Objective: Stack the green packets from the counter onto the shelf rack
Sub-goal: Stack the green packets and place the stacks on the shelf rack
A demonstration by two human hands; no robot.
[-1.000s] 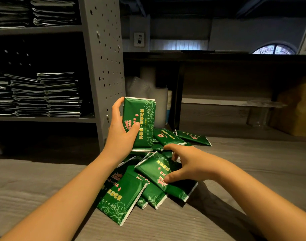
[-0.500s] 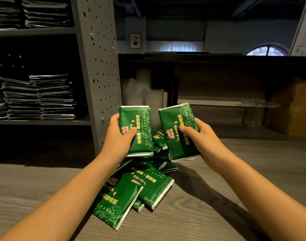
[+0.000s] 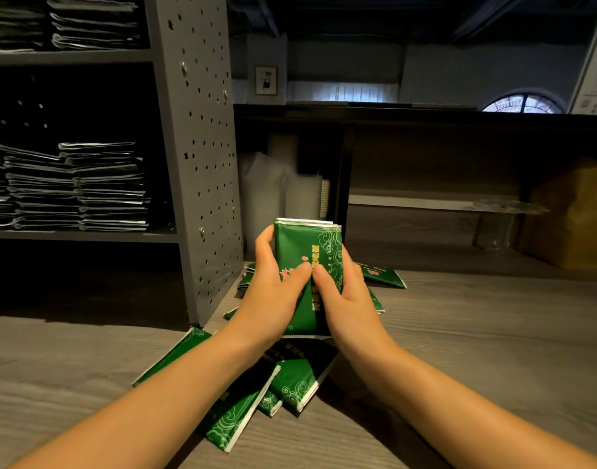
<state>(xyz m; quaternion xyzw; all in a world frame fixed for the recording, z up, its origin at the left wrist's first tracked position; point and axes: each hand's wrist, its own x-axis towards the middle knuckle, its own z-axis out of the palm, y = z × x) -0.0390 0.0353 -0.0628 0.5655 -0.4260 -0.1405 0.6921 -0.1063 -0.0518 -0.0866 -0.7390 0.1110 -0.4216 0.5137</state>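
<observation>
- Inside shelf rack (image 3: 195,164): flat piles (image 3: 77,187) already stacked.
- Just right of shelf rack: left hand (image 3: 273,296) and right hand (image 3: 348,306) both curled round upright green packets (image 3: 307,245), thumbs (image 3: 297,271) pressing the front.
- At shelf rack's foot: loose packets (image 3: 236,418) strewn over counter (image 3: 476,350).
- Risk: bundle fanning and slipping if squeezed unevenly.

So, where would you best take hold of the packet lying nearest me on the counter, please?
Probably by its near short end, from above: the nearest packet lies flat and that end juts clear of the pile.
</observation>
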